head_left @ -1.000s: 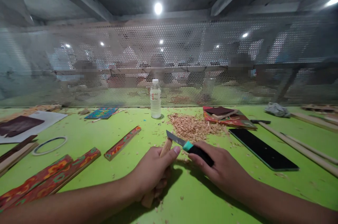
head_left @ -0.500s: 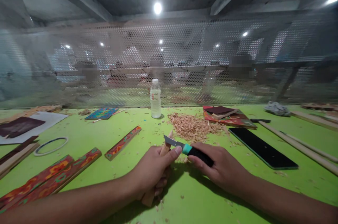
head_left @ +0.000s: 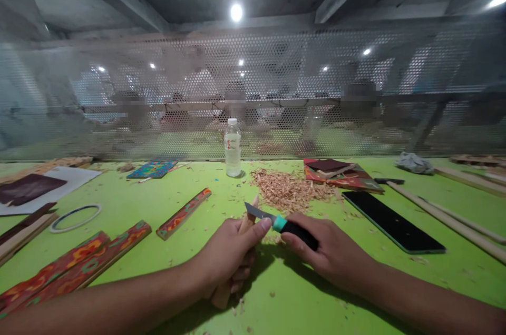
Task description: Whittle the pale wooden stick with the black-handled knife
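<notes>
Near the middle of the green table, my left hand (head_left: 233, 253) is wrapped round a wooden stick (head_left: 247, 224) with a tapered tip. The stick's lower end shows below my fingers. My right hand (head_left: 332, 250) grips a utility knife (head_left: 298, 232) with a black and turquoise handle. Its blade lies across the stick just below the tip, and my left thumb presses near the base of the blade. Behind my hands lies a heap of wood shavings (head_left: 290, 190).
A water bottle (head_left: 233, 150) stands before a perforated metal screen (head_left: 272, 77). Left are painted wood strips (head_left: 118, 250), a tape ring (head_left: 76, 218) and a blue patterned piece (head_left: 152, 169). Right are a phone (head_left: 391, 222), sandpaper (head_left: 328, 164), long sticks (head_left: 446, 214) and a crumpled cloth (head_left: 414, 163).
Almost nothing differs. Both hands, the knife and the stick keep nearly the same place, with the blade still across the stick.
</notes>
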The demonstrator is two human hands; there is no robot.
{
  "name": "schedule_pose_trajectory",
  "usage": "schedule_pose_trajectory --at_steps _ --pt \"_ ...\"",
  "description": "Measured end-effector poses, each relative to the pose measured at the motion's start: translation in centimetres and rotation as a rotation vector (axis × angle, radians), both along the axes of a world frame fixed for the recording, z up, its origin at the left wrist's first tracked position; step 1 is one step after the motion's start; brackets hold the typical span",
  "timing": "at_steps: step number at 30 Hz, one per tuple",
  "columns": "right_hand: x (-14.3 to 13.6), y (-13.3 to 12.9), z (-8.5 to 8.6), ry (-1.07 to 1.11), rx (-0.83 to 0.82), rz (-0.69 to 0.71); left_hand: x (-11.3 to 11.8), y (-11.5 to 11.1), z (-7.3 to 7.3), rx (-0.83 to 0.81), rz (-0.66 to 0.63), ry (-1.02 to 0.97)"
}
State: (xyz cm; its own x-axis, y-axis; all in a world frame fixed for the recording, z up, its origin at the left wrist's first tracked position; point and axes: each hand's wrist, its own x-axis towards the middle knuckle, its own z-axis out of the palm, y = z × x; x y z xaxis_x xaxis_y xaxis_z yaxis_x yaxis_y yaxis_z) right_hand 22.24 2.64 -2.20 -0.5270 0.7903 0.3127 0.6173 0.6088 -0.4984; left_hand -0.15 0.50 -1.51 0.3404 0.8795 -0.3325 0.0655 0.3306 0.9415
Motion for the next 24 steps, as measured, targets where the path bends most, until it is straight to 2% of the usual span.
schedule_pose_trajectory --at_steps 8,24 --pt "0.1 0.17 0.41 0.018 -0.002 0.038 0.06 0.19 0.37 0.0 -0.017 0.022" --pt "-0.09 -0.04 0.04 0.003 -0.014 -0.014 0.46 0.14 0.06 0.034 0.032 0.041"
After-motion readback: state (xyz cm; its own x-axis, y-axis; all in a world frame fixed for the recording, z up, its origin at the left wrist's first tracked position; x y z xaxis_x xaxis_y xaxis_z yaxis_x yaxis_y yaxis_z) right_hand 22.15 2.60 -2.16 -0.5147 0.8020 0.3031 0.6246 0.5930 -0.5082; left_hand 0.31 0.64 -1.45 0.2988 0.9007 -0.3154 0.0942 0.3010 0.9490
